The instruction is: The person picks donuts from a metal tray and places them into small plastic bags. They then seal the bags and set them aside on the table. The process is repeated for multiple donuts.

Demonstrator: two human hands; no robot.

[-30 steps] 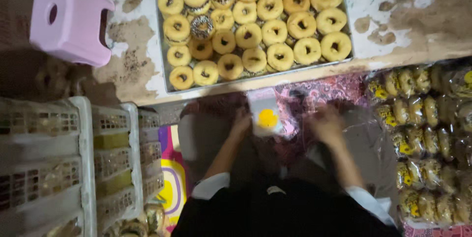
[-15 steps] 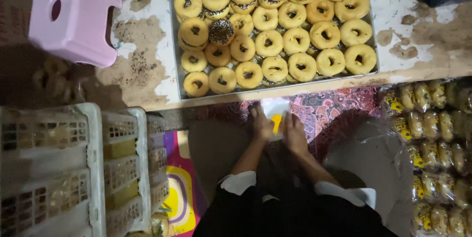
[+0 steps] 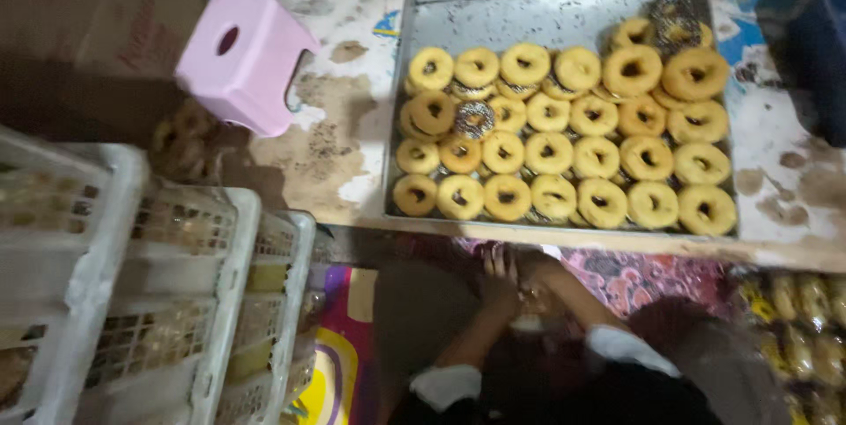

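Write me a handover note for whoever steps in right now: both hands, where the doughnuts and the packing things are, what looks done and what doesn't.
Left hand and right hand: pressed together low in front of the body, just below the table edge, around something small. It is too dark and blurred to tell what, or how the fingers grip.
Metal tray: on the table, far end bare, the rest full of plain doughnuts, a few with chocolate sprinkles.
Pink stool: on the table, left of the tray.
White crates: stacked at the left.
Bagged doughnuts: at the right.
Done: some doughnuts bagged. Left: the tray's doughnuts, unbagged.
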